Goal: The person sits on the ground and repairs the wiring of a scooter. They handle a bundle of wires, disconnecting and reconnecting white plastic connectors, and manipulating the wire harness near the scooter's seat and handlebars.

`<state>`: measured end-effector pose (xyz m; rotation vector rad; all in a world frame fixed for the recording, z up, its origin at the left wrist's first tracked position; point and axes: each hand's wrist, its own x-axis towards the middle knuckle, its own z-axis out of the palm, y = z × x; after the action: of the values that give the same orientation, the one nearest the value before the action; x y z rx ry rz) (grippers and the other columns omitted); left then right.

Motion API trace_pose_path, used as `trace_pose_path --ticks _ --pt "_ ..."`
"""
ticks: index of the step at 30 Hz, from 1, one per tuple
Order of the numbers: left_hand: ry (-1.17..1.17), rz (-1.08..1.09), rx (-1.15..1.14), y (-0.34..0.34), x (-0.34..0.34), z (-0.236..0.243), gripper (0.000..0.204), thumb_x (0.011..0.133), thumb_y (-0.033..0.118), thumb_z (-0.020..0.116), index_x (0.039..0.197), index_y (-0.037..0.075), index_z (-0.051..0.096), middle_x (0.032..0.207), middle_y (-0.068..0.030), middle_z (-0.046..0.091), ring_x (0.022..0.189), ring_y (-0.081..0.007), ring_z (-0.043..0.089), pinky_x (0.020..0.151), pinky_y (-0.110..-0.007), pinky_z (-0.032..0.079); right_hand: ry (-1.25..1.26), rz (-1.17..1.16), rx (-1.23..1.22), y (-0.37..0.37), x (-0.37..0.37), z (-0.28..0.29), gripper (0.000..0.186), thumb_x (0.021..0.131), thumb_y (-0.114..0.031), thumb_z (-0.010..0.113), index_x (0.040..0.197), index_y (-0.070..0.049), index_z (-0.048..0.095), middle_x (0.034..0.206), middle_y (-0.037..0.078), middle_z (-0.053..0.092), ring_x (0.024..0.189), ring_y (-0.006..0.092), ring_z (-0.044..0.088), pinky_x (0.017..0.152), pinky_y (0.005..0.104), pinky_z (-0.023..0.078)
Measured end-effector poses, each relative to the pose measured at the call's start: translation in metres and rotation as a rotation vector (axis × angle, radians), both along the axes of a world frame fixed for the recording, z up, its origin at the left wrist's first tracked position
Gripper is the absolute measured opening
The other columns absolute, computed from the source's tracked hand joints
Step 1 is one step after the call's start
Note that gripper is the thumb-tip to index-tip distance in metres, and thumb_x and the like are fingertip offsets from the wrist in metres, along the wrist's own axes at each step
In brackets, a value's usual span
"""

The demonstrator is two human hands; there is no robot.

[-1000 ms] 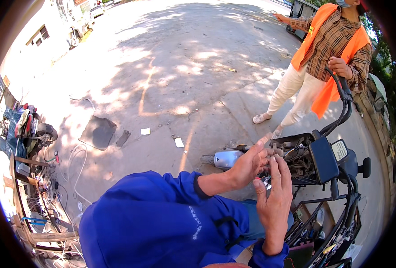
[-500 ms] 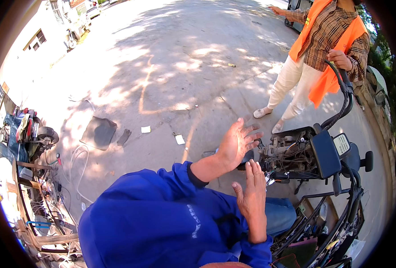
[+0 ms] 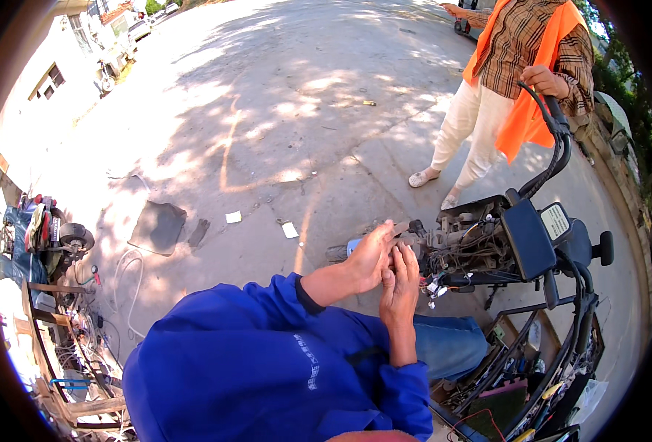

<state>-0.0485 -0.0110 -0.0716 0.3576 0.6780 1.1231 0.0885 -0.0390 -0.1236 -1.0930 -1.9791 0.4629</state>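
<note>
My left hand point(image 3: 369, 259) comes in from the blue sleeve with its fingers stretched forward and nothing seen in it. Close against it, my right hand point(image 3: 399, 286) points upward, its fingers extended and slightly bent, also without a visible object. The fingertips meet or overlap; I cannot tell how firmly they touch. Just beyond the hands is a stripped vehicle frame point(image 3: 466, 243) with bare wiring and dusty metal parts. A bundle of loose wires with white connectors point(image 3: 435, 289) hangs beside my right hand.
A person in an orange vest point(image 3: 528, 110) stands at the far right, one hand on the black handlebar point(image 3: 560, 129). A dark seat point(image 3: 526, 239) sits on the vehicle. At the right lies a tool-filled rack point(image 3: 510, 394). A dark mat point(image 3: 158, 227) and wooden frame point(image 3: 50, 346) are left.
My hands have come together from being apart with fingers spread. The whole view has shifted slightly, and more of the vehicle's near end and loose connectors shows.
</note>
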Motion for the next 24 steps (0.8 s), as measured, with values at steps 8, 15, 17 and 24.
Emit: trace_pose_path --ticks 8,15,17,24 --pt "0.102 -0.096 -0.004 -0.002 0.021 -0.020 0.069 0.107 0.047 0.043 0.160 0.006 0.026 0.165 -0.0172 0.029 0.148 -0.0327 0.036 0.116 -0.042 0.036 1.091 -0.017 -0.808 -0.004 0.008 -0.072 0.069 0.109 -0.048 0.042 0.159 -0.002 0.029 0.152 0.018 0.046 0.134 0.0296 0.053 0.107 0.0408 0.046" --pt "1.240 -0.067 0.684 -0.022 0.082 -0.111 0.072 0.103 0.051 0.043 0.151 -0.002 0.036 0.156 -0.0244 0.038 0.146 -0.0416 0.034 0.121 -0.050 0.024 1.744 0.511 -1.125 0.009 0.024 -0.107 0.067 0.099 -0.071 0.040 0.146 -0.024 0.047 0.150 0.019 0.049 0.132 0.0471 0.050 0.104 0.0614 0.043" --pt "1.500 -0.030 0.825 -0.031 0.100 -0.154 0.074 0.101 0.053 0.043 0.146 -0.005 0.042 0.153 -0.0269 0.042 0.145 -0.0443 0.035 0.121 -0.052 0.022 1.856 0.589 -1.092 0.015 0.027 -0.124 0.070 0.097 -0.075 0.038 0.144 -0.025 0.048 0.150 0.020 0.049 0.132 0.0506 0.048 0.104 0.0647 0.042" --pt "1.537 0.017 1.155 -0.030 0.095 -0.147 0.071 0.088 0.049 0.062 0.139 0.000 0.055 0.138 -0.0231 0.057 0.132 -0.0375 0.050 0.112 -0.048 0.038 1.888 0.523 -1.086 0.012 0.044 -0.145 0.075 0.095 -0.079 0.036 0.145 -0.025 0.048 0.153 0.021 0.045 0.135 0.0505 0.046 0.108 0.0653 0.038"
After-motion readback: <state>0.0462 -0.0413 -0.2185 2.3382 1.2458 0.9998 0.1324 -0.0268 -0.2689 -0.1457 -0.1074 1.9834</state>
